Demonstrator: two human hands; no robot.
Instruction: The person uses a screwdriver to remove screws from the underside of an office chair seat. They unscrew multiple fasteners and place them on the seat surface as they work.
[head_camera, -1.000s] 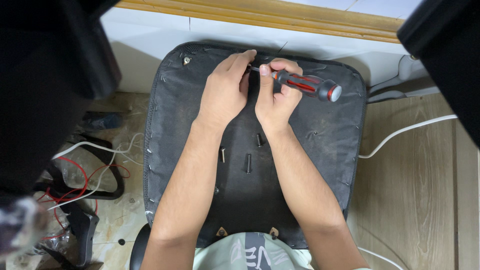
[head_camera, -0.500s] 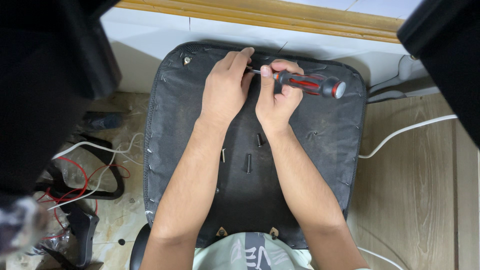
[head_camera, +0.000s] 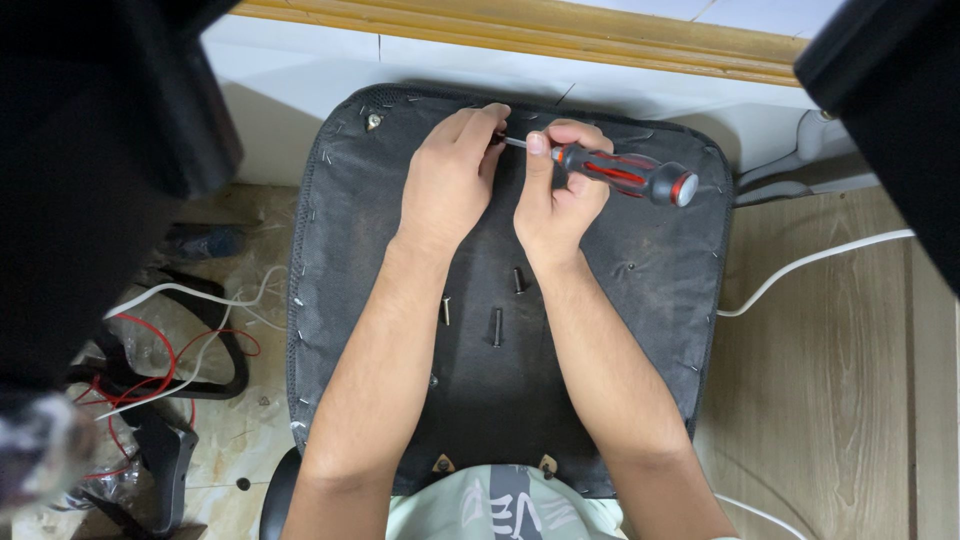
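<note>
Black seat base (head_camera: 650, 260) lies underside up beneath both forearms. Left hand (head_camera: 447, 185) rests palm-down on it, fingers curled at the screwdriver tip; whether it pinches anything there, can't tell. Right hand (head_camera: 556, 195) just beside it, closed around the red-and-black screwdriver (head_camera: 622, 172): long axis near horizontal, tip toward left hand, butt out right. Three loose bolts (head_camera: 496, 326) on the fabric between the wrists. White cable (head_camera: 800, 268) well right of right hand.

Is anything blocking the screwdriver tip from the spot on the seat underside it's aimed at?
Partly hidden: the left hand fingers cover the spot where the screwdriver shaft ends. Nothing else visibly lies between; the right hand grips the handle.
</note>
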